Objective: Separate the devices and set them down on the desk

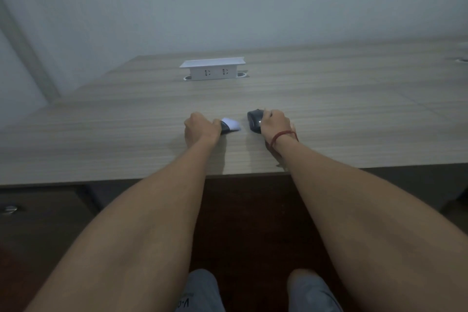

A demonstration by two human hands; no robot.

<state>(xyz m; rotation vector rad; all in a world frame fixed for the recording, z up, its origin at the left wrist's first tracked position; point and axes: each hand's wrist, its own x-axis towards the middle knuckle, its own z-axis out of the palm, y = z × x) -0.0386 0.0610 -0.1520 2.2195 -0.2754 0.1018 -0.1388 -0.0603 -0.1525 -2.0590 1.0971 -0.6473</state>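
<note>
Head view shows both hands out over the near half of the tabletop (329, 114), close together and a little in from its near edge. The left hand (200, 129) is curled round a small dark piece (225, 128) with a white wipe (231, 124) folded against it; the wipe sticks out toward the right hand. The right hand (276, 123) grips a dark mouse (254, 120), fingers bent over its far side, with the mouse tipped up on its side and a small light spot showing on it. Mouse and wipe lie just beside each other but apart. A red cord (278, 137) circles the right wrist.

Toward the far edge a white socket box (212, 69) stands up from the tabletop, well apart from the hands.

Judging by the grip, the step in hand looks like cleaning: the mouse is held steady and turned to expose a face, and the wipe is ready but not yet on it. The next move would call for closing the small gap, pressing the wipe flat to the exposed surface, and keeping the right grip firm so the mouse does not roll. What the dark piece is cannot be told in this dim light.
</note>
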